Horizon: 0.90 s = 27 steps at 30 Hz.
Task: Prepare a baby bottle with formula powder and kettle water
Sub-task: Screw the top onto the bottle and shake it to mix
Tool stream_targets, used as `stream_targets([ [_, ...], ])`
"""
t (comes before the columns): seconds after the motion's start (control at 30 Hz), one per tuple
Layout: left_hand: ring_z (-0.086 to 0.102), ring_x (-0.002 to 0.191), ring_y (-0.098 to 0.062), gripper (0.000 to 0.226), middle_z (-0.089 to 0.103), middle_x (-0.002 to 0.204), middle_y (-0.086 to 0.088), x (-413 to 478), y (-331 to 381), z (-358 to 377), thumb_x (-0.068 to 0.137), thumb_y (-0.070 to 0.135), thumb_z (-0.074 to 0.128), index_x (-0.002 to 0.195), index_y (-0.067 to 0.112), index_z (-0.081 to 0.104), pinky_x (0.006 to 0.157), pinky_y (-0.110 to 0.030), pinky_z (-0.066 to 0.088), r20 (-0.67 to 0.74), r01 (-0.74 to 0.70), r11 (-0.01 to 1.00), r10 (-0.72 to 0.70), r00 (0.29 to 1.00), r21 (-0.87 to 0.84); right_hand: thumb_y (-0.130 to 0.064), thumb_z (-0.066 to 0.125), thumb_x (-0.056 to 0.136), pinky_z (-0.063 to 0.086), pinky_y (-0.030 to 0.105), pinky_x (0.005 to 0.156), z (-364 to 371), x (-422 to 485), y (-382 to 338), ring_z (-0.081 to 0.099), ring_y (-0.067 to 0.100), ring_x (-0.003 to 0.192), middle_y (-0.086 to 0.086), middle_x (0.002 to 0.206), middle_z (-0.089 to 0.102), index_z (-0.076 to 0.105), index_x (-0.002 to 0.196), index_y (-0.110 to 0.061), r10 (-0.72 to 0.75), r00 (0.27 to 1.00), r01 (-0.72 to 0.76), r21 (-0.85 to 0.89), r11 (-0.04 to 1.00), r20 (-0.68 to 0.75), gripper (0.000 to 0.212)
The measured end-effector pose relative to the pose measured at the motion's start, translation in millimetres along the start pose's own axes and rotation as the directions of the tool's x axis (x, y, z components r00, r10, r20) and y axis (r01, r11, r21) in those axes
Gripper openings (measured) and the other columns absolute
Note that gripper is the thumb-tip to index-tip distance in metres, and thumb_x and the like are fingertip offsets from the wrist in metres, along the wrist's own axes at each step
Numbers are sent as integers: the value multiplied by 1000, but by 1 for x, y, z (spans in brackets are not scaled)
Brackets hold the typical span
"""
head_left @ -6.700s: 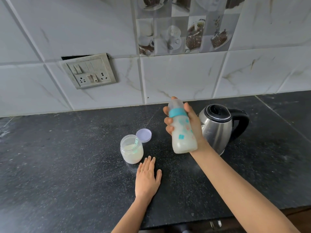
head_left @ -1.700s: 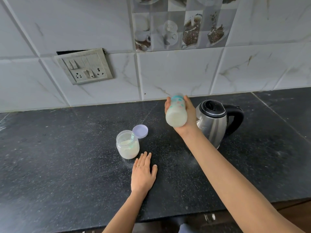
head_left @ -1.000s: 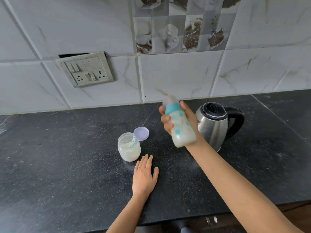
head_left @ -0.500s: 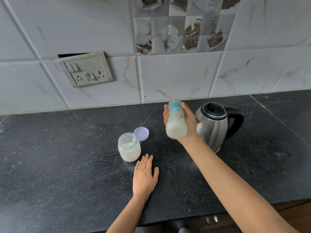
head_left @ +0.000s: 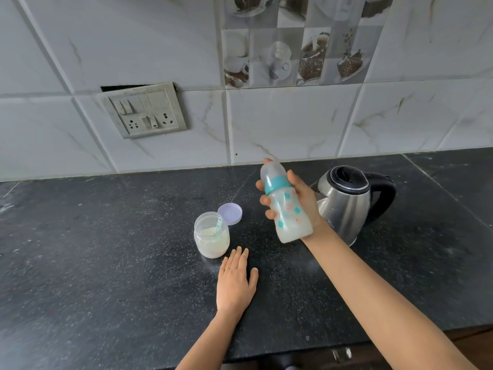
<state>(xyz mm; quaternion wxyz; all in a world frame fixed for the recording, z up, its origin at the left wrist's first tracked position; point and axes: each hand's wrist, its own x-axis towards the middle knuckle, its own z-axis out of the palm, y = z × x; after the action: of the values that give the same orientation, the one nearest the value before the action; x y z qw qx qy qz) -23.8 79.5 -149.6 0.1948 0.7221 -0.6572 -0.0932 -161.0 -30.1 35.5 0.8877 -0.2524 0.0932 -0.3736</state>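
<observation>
Your wall (head_left: 280, 124) is pale marbled tile, with a band of coffee-cup picture tiles (head_left: 293, 41) at the top. A grey switch plate (head_left: 145, 110) sits crooked at the left, with a dark gap above it. Below runs your black speckled counter (head_left: 106, 263), dusted with pale specks near the middle. Your kettle (head_left: 344, 206), steel with a black lid and handle, stands on the counter at the right, its handle pointing right.

Your bottle (head_left: 289, 212) is in the air just in front of the kettle. It is tilted, with its clear cap up toward the wall and its base down toward you. It has a teal collar, small coloured marks on its side and milky liquid inside. Your right hand (head_left: 304, 201) grips it from the right: the thumb lies by the collar and the fingertips (head_left: 264, 201) curl round its left side.

The jar (head_left: 211, 236) stands open on the counter left of the bottle, partly full of pale powder, with a scoop (head_left: 219, 224) leaning inside. Its lilac lid (head_left: 230, 213) lies flat just behind it to the right; you cannot tell whether they touch.

Your left hand (head_left: 236, 281) rests palm down on the counter just in front of the jar. Its fingers are straight and close together, the thumb is out to the right, and it holds nothing. Its fingertips come near the jar's base without clearly touching it. A thin ring (head_left: 227, 268) sits on one finger.
</observation>
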Motion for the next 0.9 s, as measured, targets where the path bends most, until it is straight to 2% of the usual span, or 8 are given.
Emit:
stream_targets([
  [0.07, 10, 147, -10, 58, 20, 159, 2, 0, -1, 0, 100, 45, 31, 152, 20, 24, 117, -24, -5, 0, -4, 1000, 4, 1000, 3, -30, 74, 74, 56, 33, 55, 10, 4, 1, 64, 24, 71, 14, 101, 62, 58, 117, -9, -36, 998, 35, -27, 999, -48, 50],
  [0.17, 9, 147, -10, 58, 19, 159, 2, 0, -1, -1, 100, 45, 30, 152, 21, 23, 116, -23, -6, 4, -1, 1000, 1, 1000, 5, -31, 70, 77, 58, 33, 55, 6, 12, 4, 66, 26, 65, 16, 91, 62, 54, 107, -3, -102, 947, 185, 258, 948, -304, 44],
  [0.23, 9, 148, -10, 58, 19, 159, 2, -1, -1, -2, 100, 44, 30, 152, 20, 23, 116, -23, -7, 3, -5, 1000, 5, 1000, -2, -28, 78, 71, 58, 32, 57, 3, 9, 8, 65, 25, 67, 15, 92, 63, 52, 114, -3, -45, 974, 92, 205, 974, -222, 56],
  [0.33, 10, 147, -10, 58, 20, 159, 2, 0, 0, -1, 100, 44, 32, 152, 20, 24, 116, -23, -6, 3, -1, 1000, 1, 1000, -4, -33, 70, 79, 56, 32, 59, 1, -1, 12, 62, 23, 72, 13, 101, 61, 49, 127, -13, -1, 1000, 4, -125, 992, 30, 56],
  [0.5, 9, 148, -11, 58, 19, 159, 2, 0, 0, -2, 100, 45, 30, 152, 20, 23, 116, -24, -6, 4, 5, 1000, -5, 1000, 0, -40, 59, 87, 58, 29, 56, -1, 8, 8, 66, 23, 69, 13, 95, 63, 54, 112, -3, -75, 951, 155, 256, 954, -299, 45],
  [0.67, 10, 147, -11, 59, 20, 159, 2, 0, 0, -1, 99, 45, 31, 152, 20, 23, 117, -25, -4, 1, 7, 1000, -7, 1000, -8, -36, 67, 80, 56, 31, 62, 5, 0, 10, 63, 22, 75, 12, 104, 61, 59, 121, -13, 9, 999, -12, -126, 992, -31, 47],
  [0.8, 9, 148, -11, 58, 19, 160, 2, 0, 0, -1, 100, 45, 30, 152, 20, 22, 118, -25, -4, 5, 3, 1000, -3, 1000, -5, -31, 63, 85, 57, 33, 55, 4, 9, 8, 65, 27, 70, 16, 96, 61, 52, 118, -2, -11, 937, 152, 380, 912, -350, 45],
  [0.9, 10, 147, -11, 58, 20, 159, 1, -1, 0, -1, 100, 44, 31, 152, 20, 23, 117, -25, -4, 2, -2, 1000, 2, 1000, -12, -30, 63, 86, 57, 33, 60, 17, 7, 10, 62, 26, 75, 17, 105, 58, 55, 118, 2, 35, 981, 24, 300, 954, -191, 45],
])
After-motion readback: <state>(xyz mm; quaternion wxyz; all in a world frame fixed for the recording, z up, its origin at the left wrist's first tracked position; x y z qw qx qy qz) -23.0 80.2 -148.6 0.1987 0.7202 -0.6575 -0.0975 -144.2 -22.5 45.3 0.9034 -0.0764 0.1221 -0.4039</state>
